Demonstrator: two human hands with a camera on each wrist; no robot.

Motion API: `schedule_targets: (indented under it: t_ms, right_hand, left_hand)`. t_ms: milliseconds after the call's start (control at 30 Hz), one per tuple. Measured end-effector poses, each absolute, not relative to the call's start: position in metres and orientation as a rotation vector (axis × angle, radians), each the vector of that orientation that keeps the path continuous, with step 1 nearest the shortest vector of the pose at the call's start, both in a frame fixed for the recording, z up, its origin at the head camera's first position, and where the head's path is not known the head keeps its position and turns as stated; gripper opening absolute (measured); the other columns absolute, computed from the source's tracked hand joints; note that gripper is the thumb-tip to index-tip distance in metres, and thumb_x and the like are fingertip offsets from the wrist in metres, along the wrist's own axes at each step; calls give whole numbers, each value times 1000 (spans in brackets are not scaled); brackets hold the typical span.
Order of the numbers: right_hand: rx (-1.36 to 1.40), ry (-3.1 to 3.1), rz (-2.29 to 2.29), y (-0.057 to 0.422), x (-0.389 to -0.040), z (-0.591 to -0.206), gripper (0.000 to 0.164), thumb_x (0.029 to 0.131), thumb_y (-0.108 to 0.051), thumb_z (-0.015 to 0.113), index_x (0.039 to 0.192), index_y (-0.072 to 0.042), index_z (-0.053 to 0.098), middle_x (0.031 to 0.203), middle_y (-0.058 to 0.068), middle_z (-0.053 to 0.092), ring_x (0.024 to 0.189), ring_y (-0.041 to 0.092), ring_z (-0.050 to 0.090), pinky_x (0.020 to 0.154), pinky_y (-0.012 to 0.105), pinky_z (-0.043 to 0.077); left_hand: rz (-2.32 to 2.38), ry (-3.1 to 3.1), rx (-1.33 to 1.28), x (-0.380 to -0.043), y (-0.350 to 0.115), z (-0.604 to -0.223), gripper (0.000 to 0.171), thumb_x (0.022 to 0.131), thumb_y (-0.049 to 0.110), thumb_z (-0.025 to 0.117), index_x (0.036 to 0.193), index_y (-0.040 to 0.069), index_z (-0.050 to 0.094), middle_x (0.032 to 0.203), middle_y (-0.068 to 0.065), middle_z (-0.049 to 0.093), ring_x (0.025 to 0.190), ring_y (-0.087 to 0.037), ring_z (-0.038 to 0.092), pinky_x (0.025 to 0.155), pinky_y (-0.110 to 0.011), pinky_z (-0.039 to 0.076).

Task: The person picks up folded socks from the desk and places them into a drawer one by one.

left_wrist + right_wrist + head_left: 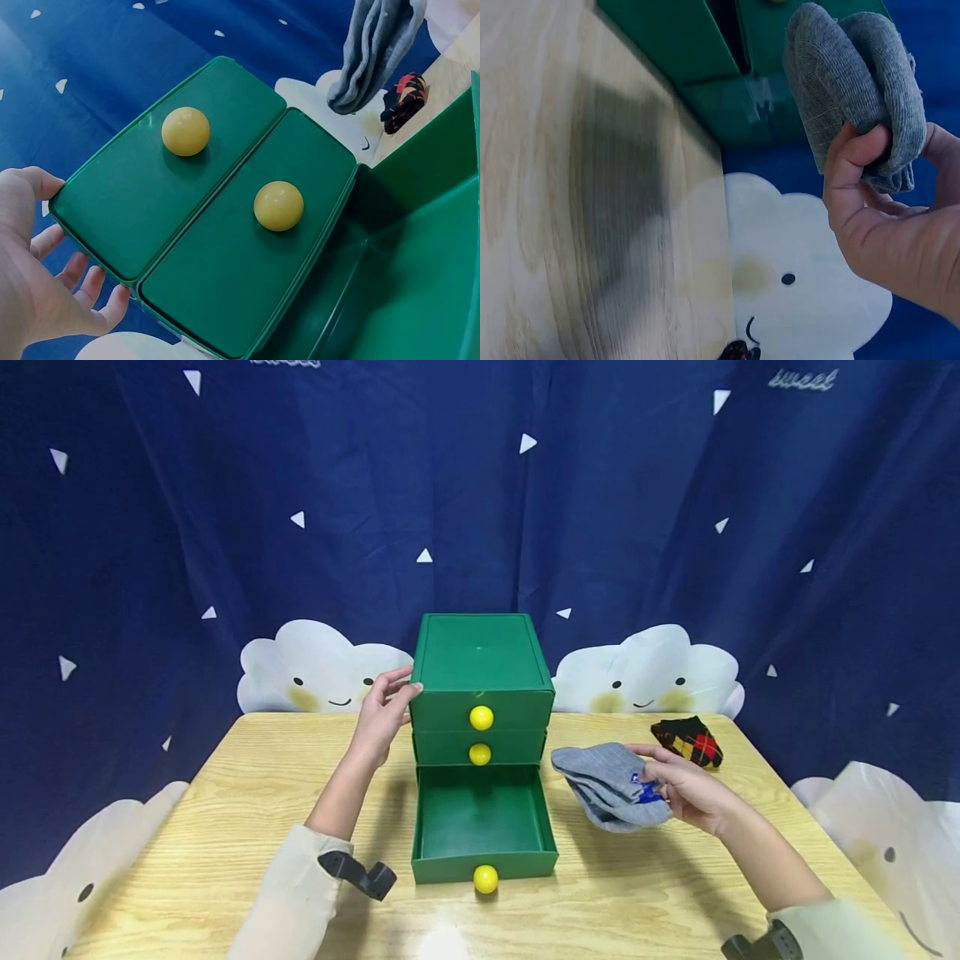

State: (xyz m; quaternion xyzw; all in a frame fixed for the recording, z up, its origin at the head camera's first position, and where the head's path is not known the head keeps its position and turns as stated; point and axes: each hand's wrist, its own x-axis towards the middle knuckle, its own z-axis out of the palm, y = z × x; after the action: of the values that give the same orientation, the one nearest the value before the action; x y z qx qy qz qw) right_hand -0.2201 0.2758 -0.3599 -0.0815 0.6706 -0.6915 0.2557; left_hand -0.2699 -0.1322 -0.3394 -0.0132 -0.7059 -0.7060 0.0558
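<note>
A green chest of drawers (480,652) with round yellow knobs stands mid-table. Its bottom drawer (442,870) is pulled out, and nothing lies on the visible drawer floor. At the chest's upper left side, my left hand (380,714) touches the edge with thumb and fingertips, its fingers loosely extended in the left wrist view. My right hand (693,789) pinches a folded pair of grey socks (603,777) with a blue mark, held above the table to the right of the open drawer. The thumb presses into the fold (855,82) in the right wrist view.
A folded black, red and yellow plaid cloth item (688,741) lies at the table's back right. The wooden table (270,777) ends at a dark blue curtain (360,485) with white triangles and cloud shapes.
</note>
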Motion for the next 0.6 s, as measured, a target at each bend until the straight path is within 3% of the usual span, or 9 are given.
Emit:
schedule_targets:
  t_ms: [267,467,600]
  right_hand:
    - [-226,1834,-1857,249,-217,-366,47,87,-3,46,131,-20,39,86,-5,54,58,1,52,52,16,46]
    - [-240,1918,-1779,235,-219,-367,55,86,-4,47,139,-17,36,92,0,44,57,1,40,48,13,34]
    - [-266,1890,-1778,226,-220,-369,54,86,-3,47,138,-14,37,94,1,42,59,2,41,50,14,36]
  left_hand:
    - [-2149,-2135,-37,-268,-132,-338,45,93,22,54,136,14,44,137,-14,40,123,-28,41,100,-50,39]
    - [-2147,-2140,-36,-270,-132,-339,46,93,22,53,137,14,43,138,-14,39,123,-28,40,100,-49,39]
    - [-2146,-2137,-35,-270,-132,-340,46,93,22,53,137,14,43,138,-14,40,123,-28,41,99,-49,40]
